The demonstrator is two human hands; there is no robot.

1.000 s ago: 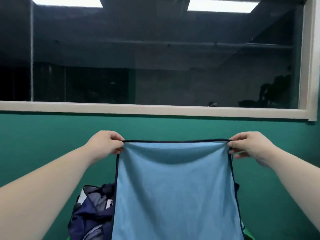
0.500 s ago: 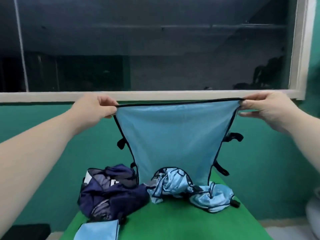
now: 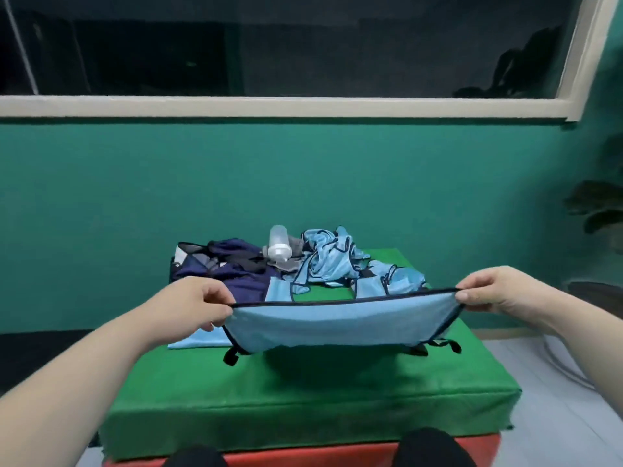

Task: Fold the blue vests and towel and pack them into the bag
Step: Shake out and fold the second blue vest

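Lowered since earlier frame: blue vest (image 3: 337, 326) now hangs close above green mat (image 3: 303, 399), top hem stretched sideways. Left hand (image 3: 199, 303) pinches left corner, right hand (image 3: 488, 291) pinches right corner, neither nearer. Long axis runs left-right, cloth drooping toward mat. Crumpled vests (image 3: 333, 264) and navy bag (image 3: 222, 269) lie beyond — bag opening hard to make out, vest's lower part hidden.
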